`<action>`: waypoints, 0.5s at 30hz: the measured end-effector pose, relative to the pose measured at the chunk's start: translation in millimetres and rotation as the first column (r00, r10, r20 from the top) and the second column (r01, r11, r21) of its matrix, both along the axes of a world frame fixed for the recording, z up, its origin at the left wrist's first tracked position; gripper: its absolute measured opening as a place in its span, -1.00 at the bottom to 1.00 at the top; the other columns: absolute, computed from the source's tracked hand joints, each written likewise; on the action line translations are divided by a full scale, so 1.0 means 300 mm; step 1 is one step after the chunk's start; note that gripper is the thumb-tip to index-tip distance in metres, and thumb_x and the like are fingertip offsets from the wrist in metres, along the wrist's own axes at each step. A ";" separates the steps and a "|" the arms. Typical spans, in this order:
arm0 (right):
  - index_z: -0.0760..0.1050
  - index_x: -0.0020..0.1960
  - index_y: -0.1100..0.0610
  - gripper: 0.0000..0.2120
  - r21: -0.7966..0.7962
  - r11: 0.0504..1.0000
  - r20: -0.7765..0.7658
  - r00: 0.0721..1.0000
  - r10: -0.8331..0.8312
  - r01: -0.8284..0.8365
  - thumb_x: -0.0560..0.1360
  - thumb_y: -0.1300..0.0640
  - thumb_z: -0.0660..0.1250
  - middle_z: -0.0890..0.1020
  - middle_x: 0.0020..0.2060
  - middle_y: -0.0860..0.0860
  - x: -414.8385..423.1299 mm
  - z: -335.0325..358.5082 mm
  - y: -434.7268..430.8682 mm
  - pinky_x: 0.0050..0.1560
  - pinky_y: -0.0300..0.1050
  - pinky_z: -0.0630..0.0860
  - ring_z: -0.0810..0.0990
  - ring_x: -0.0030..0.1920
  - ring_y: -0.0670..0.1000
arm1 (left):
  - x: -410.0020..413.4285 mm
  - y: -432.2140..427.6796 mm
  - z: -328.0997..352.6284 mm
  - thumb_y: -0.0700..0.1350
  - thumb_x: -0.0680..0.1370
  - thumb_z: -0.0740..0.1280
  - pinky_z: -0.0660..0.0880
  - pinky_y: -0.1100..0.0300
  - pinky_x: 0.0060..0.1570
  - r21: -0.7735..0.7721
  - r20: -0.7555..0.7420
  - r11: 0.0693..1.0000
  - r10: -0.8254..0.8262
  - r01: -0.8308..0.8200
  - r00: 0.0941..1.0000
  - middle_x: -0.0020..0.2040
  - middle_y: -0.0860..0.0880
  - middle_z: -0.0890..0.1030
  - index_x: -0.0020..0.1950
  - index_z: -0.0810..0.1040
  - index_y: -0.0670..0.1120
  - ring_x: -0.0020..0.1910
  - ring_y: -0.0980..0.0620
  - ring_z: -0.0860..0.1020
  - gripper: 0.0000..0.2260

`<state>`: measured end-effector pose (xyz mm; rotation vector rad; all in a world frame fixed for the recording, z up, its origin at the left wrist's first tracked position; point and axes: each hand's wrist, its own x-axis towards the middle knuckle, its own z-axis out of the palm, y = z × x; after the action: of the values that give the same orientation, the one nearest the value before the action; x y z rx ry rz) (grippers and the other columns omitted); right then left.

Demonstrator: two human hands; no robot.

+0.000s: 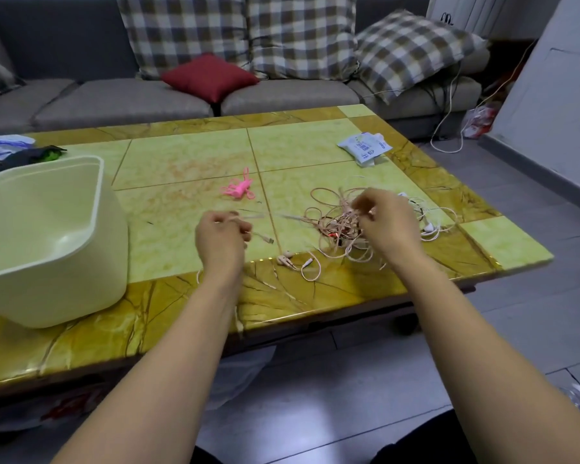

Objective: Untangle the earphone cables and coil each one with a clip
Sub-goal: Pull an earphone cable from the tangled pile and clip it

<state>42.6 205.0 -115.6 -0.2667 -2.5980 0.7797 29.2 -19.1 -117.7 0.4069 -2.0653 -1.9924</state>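
Observation:
A tangle of pale pink earphone cables (340,229) lies on the green and yellow table (188,162), right of centre. My right hand (387,222) hovers over the tangle and pinches a few strands at its top. My left hand (220,236) is further left, fingers curled round a cable end whose plug (268,240) sticks out to the right. A strand runs blurred between both hands. Pink earbuds (286,257) and a jack (308,262) lie near the front edge. White earbuds (429,226) sit at the tangle's right. A bright pink coiled cable (237,189) lies apart, further back.
A large cream plastic tub (44,236) stands on the table's left side. A white wipes packet (364,147) lies at the back right. Behind the table is a grey sofa with checked cushions (302,35) and a red cushion (210,77). Grey floor tiles lie to the right.

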 end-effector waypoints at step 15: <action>0.51 0.29 0.01 -0.66 -0.072 0.960 0.009 0.962 0.272 -0.271 0.53 0.16 0.28 0.63 0.13 -0.07 -0.009 0.048 -0.165 0.05 0.01 0.53 0.54 -0.11 -0.02 | -0.011 -0.084 -0.075 -0.27 0.57 0.18 0.49 0.10 -0.19 -0.321 0.100 0.941 -0.076 0.105 0.992 -0.22 -0.02 0.68 -0.09 0.53 -0.03 -0.31 0.01 0.57 -0.80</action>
<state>39.9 155.5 -101.4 0.0666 -2.6615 0.9661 26.0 -44.1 -140.3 0.3409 -2.4538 -1.6571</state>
